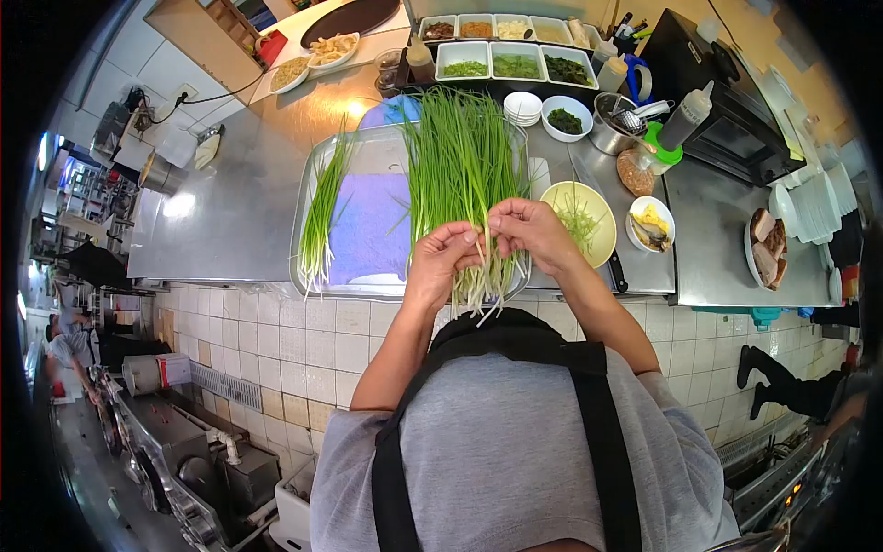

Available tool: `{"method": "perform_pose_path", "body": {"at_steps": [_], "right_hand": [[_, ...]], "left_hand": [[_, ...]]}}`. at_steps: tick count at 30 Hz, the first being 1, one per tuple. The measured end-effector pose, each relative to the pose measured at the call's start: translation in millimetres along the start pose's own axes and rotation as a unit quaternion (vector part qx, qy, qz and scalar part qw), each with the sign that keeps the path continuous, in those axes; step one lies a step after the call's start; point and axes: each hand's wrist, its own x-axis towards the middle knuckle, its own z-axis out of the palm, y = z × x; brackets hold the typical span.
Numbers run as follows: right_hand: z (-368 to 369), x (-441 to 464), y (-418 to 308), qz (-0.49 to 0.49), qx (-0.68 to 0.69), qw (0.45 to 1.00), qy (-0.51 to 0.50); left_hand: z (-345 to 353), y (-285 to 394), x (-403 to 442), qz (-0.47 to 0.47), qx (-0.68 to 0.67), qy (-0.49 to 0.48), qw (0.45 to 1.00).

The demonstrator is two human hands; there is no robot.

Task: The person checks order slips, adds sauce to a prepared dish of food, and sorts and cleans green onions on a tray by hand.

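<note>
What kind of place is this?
Most likely a restaurant kitchen: there's a steel counter, tubs of prepared ingredients lined up along its back, and stacked white plates at the right.

Over here, the steel counter [216, 225] carries a wide metal tray [382, 155]; to the right lie a black-handled knife [618, 273] and a white bowl [670, 215] of yellow food [649, 219], with stacked white dishes [522, 109] farther back.

There're 2 hands [449, 258] [529, 235], 2 grn onion piles [320, 221] [460, 166] & 1 ylw bowl [601, 239].
</note>
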Motion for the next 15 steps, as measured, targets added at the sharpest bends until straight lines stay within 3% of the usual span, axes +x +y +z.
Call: {"method": "perform_pose_path", "body": {"at_steps": [11, 15], "right_hand": [[4.4, 6.2, 16.4, -0.004, 0.028, 0.999, -0.019], [10.0, 3.1, 1.6, 0.016, 0.089, 0.996, -0.026]], "left_hand": [[-0.5, 3.1, -4.9, -0.020, 0.010, 0.003, 1.000], [-8.6, 0.9, -8.2, -0.022, 0.098, -0.011, 0.995]]}}
